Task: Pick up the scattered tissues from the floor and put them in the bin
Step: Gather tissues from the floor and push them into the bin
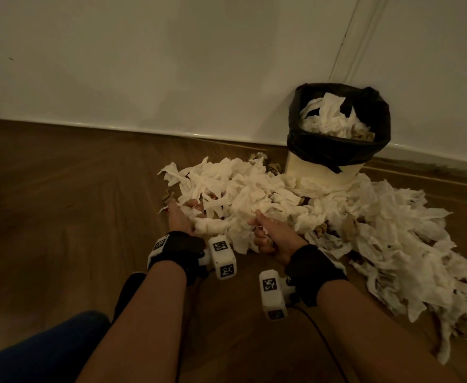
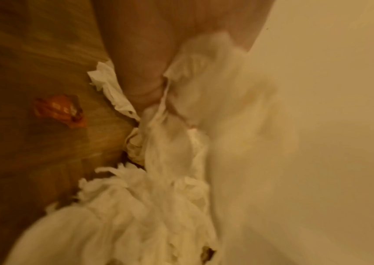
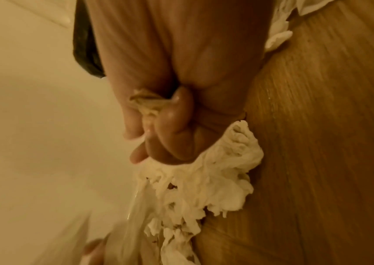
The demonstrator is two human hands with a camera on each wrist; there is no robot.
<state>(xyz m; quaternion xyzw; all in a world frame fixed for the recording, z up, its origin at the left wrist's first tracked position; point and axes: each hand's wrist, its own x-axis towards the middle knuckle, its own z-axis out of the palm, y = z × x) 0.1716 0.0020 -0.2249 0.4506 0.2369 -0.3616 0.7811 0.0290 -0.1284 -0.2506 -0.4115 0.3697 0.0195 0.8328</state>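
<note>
Grasping crumpled white tissues (image 1: 243, 200) heaped on the brown wooden floor (image 1: 61, 203), the left hand (image 1: 181, 217) and right hand (image 1: 271, 234) both clench wads (fingers curled tight); the white bin with black liner (image 1: 337, 150) stands just beyond, against the wall.

Both hands gripping tissues (image 1: 243, 200) on floor, bin (image 1: 337, 134) half full behind

A brown wooden floor (image 1: 61, 189) with a herringbone grain meets a plain pale wall (image 1: 144, 64) along a white skirting board (image 1: 116, 128). A crumpled orange wrapper (image 2: 59, 113) lies alone on the boards.
</note>
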